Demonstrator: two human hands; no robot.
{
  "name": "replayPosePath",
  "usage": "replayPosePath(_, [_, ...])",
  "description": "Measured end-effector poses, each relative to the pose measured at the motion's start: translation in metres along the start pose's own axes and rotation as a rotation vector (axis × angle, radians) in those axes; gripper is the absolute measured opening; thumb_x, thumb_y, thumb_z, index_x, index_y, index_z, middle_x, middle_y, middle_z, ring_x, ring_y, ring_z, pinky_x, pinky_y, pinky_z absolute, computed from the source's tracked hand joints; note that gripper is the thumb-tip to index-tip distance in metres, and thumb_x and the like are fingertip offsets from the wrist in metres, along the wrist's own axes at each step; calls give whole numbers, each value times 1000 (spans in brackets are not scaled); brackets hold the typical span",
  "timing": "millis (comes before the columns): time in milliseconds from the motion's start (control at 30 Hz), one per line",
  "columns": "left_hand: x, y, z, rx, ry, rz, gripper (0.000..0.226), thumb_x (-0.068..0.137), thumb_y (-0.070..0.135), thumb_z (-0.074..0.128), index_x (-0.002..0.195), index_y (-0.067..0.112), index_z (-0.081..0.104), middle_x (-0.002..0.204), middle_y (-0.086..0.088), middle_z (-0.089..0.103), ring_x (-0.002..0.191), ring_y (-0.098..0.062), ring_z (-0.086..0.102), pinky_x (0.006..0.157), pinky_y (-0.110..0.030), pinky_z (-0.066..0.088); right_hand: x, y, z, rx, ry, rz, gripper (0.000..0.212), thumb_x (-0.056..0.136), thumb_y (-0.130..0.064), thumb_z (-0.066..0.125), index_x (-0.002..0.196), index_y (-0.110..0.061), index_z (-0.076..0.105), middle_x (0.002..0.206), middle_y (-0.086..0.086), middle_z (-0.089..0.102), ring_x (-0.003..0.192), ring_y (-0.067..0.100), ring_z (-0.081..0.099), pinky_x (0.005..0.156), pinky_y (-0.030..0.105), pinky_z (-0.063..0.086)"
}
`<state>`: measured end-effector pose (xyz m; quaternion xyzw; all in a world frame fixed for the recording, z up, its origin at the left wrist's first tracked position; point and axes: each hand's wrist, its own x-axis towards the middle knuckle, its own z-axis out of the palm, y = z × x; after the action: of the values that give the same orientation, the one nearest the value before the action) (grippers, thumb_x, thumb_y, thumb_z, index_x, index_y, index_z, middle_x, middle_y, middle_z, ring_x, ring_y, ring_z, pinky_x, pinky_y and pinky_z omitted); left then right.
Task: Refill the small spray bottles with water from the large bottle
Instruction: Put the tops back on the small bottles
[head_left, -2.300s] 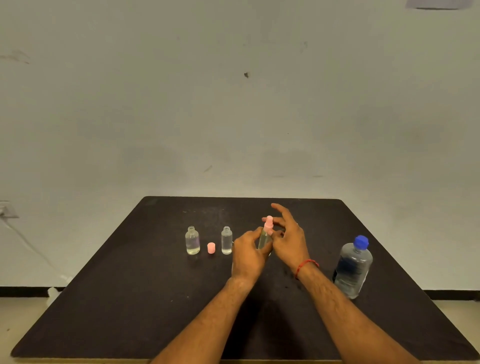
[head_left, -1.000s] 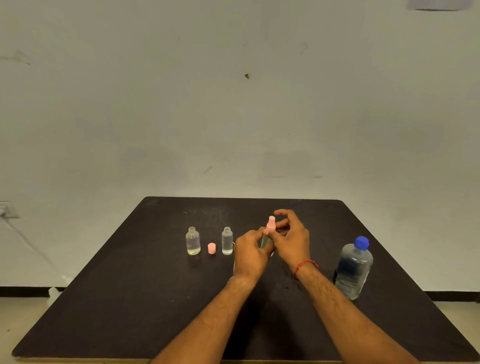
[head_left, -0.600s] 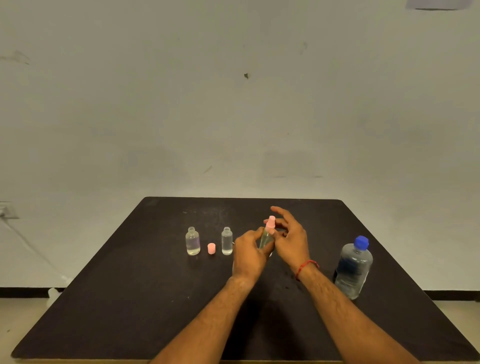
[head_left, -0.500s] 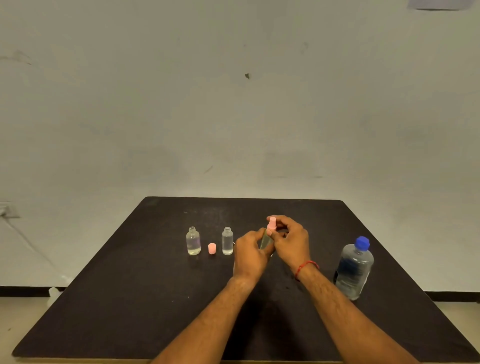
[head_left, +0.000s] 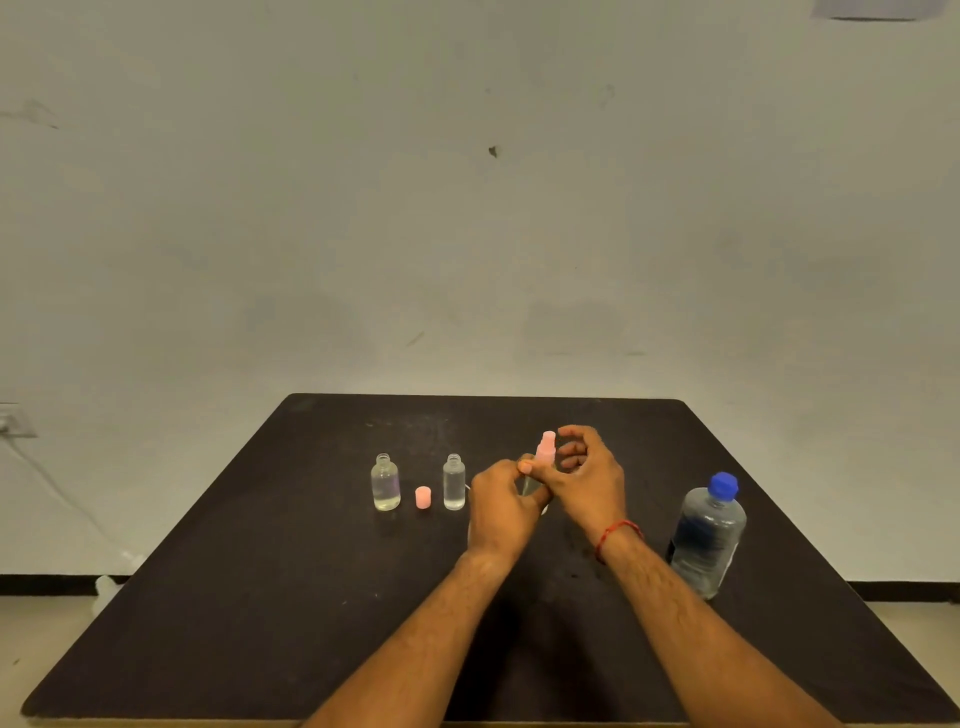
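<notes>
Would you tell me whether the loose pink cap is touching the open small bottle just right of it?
Apart. The head view shows a strip of dark table between the pink cap and the open small bottle.

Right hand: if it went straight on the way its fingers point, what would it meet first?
Likely the pink spray head on the small bottle gripped by the left hand; the right hand curls its fingers just beside it, contact unclear.
</notes>
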<state>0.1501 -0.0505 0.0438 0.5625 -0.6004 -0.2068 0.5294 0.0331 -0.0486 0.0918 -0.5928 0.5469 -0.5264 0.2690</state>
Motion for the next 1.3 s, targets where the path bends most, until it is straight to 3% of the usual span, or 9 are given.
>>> replayPosePath(100, [1,1,-3,7,-14,26,19,86,37,78,92,20,73,79,12,64,70,-7,64,65,-30,58,3,-4,-4,46,-45,-74,56,80,-15,78,129,-27,54,111,-9,61,100,6,60,82,21,54])
replayPosePath(233, [1,0,-3,40,-47,58,15,86,37,78,92,24,73,77,11,65,73,-5,64,65,-34,58,4,-7,-4,60,-104,-85,31,88,-8,69,112,-27,70,105,-13,69,99,3,64,87,23,56])
replayPosePath(500, [-3,-2,2,22,-19,-4,20,85,34,80,85,15,74,70,5,65,61,-11,63,59,-35,57,3,-4,7,18,19,26,29,72,-18,85,84,-23,59,79,-5,64,73,8,63,59,13,48])
replayPosePath(667, [-2,-4,-1,12,1,-14,16,85,30,80,80,21,69,71,10,64,67,-5,64,57,-18,50,1,2,6,11,-27,33,59,68,-32,87,114,-27,51,91,-4,61,83,10,61,69,24,55])
replayPosePath(767, [-1,-5,-4,10,-19,40,15,88,35,76,93,21,75,74,7,65,72,-7,63,61,-24,54,0,3,5,60,-57,-23,56,78,-26,80,126,-28,51,103,-10,62,93,6,62,78,24,55])
replayPosePath(867, [-2,-6,-2,15,-38,50,20,91,40,73,98,22,76,76,7,65,68,-9,62,63,-29,56,-2,3,6,87,-53,-33,48,83,-14,75,125,-30,55,99,-12,67,94,3,64,76,16,51])
replayPosePath(1033, [-3,-8,1,7,-48,33,20,89,37,76,105,25,76,81,10,68,72,-4,64,68,-25,58,-4,5,9,102,12,11,44,75,-15,82,112,-25,59,90,-5,67,85,7,66,72,19,55])
replayPosePath(1200, [-1,-12,2,-57,-72,1,18,90,38,74,103,26,77,81,7,75,69,-10,69,69,-37,61,-8,12,7,96,10,37,58,73,-15,84,120,-27,54,100,-8,62,90,7,63,72,16,52])
replayPosePath(1300, [3,-16,5,-50,-61,-51,23,86,35,78,106,23,78,86,17,74,67,-2,67,71,-31,61,-13,23,4,99,39,56,54,74,-7,82,118,-24,55,100,-6,62,90,7,63,68,11,50])
